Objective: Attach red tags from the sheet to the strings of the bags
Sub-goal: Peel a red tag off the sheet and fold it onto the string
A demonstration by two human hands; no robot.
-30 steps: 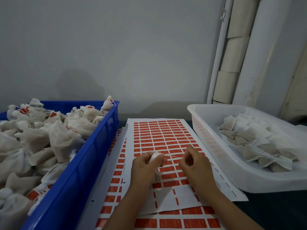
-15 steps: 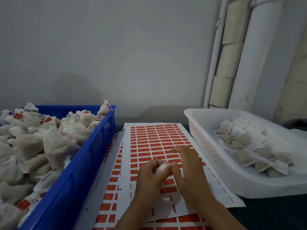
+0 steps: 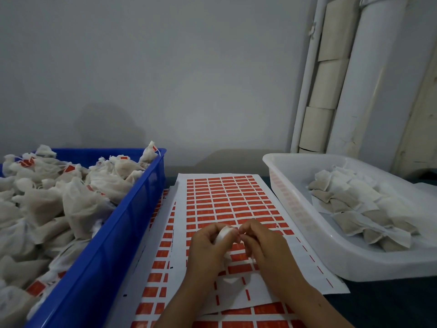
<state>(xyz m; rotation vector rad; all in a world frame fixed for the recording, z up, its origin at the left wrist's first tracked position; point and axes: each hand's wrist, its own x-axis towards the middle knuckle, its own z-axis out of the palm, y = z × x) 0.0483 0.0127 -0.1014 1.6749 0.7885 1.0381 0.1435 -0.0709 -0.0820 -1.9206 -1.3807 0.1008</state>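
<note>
**A small bag held over the tag sheet**

The bag (image 3: 223, 234) is small and white. It sits in the left hand (image 3: 208, 250), just above the near part of the tag sheet (image 3: 227, 197). The left fingers curl round it and grip it. Only a bit of the bag shows between the fingers.

The right hand (image 3: 262, 247) is right beside it, on the bag's right. The two hands touch at the fingertips. The right fingers (image 3: 244, 229) are bent and pressed close together at the top of the bag. They look like they pinch something tiny there. It may be the string or a red tag, but it is too small to tell. So the string, if that is it, runs sideways from the left hand to the right hand. The right hand is the one that must do the fine work next, I think.

The sheet lies long-ways, from the near edge of the worktop to the far edge. Its far rows are full of red tags. The near rows are mostly bare.

At the left edge stands a blue bin (image 3: 123, 233), piled with bags that have red tags on them. At the right edge stands a white tray (image 3: 295, 209) with flat bags inside.
</note>
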